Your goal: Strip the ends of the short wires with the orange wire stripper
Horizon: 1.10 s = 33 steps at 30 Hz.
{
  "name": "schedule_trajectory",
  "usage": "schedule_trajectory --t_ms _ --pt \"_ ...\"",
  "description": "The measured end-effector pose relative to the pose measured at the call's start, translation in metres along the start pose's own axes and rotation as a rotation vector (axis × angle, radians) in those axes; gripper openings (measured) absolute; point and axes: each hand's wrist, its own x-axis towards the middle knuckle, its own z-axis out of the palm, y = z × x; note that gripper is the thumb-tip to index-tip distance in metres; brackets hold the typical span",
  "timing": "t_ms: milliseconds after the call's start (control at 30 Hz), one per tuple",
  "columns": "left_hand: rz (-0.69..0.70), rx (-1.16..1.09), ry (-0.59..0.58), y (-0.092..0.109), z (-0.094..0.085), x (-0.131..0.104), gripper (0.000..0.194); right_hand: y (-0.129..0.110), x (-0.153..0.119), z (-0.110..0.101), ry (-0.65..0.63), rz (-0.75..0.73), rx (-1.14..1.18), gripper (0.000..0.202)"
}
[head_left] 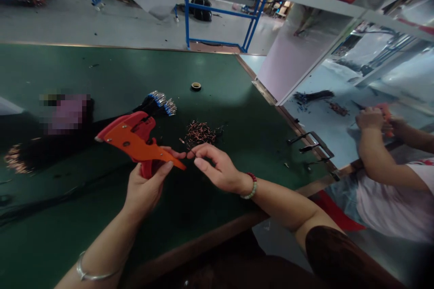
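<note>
My left hand (145, 185) is wrapped round the handles of an orange and red wire stripper (130, 140), its jaws pointing up. Close to its lower end, my right hand (219, 169) is closed, thumb and forefinger pinched on what looks like a thin dark wire (193, 153), mostly hidden by the fingers. The fingertips of both hands almost meet. Just beyond them lies a heap of short copper-coloured wire pieces (200, 134). Behind the stripper is a bundle of black wires (158, 104) with blue and silver ends.
A roll of black tape (195, 86) lies farther back on the green table (224, 70). More black wires (44, 153) with copper ends are at left. A metal clamp-like fitting (313, 144) sits at the right edge. Beyond it, a co-worker's hands (373, 119) hold an orange tool.
</note>
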Motion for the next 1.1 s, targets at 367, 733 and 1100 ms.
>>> schedule_trajectory --t_ms 367,733,1100 --pt "0.035 0.355 -0.161 -0.007 -0.008 -0.009 0.027 -0.024 -0.002 -0.001 -0.026 0.119 0.083 0.023" --pt "0.003 0.464 -0.147 0.0 -0.005 -0.011 0.035 -0.024 -0.003 0.0 -0.075 0.05 0.062 0.019" --pt "0.018 0.437 -0.209 -0.009 -0.015 -0.008 0.044 -0.026 -0.001 0.0 -0.084 0.087 0.055 0.017"
